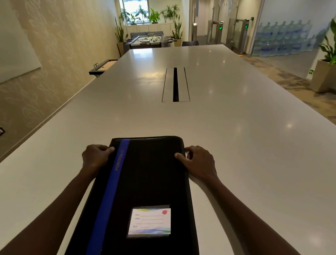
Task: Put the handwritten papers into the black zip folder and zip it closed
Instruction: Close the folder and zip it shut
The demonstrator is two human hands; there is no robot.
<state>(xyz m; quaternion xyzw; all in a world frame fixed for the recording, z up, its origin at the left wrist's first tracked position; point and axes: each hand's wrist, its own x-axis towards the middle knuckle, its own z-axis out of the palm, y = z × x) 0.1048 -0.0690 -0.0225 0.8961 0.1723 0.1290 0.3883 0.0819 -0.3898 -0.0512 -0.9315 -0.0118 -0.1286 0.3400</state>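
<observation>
Right under the camera, at 6 o'clock, lies the black folder (142, 196), flat on the white table (243, 144), with a blue stripe (109, 193) down its left side and a small name card (149, 221) near its close end. Both arms reach along it to the far corners. At about 10 o'clock of the folder, the left hand (94, 156) holds the edge, fingers curled and thumb pressed on top by the stripe. At about 2 o'clock, the right hand (199, 163) holds the other edge the same way, thumb on the cover. The folder looks shut and flat. No papers show anywhere, so my guess is they are inside already, or out of sight. To do this step well, one hand should keep the folder from sliding while the other finds the zip tab and pulls it slowly round the corners. The zip tab cannot be seen, and I cannot tell if the zip is done up. The close end of the folder is cut off at the bottom, and its fingers are partly hidden under the edges.
</observation>
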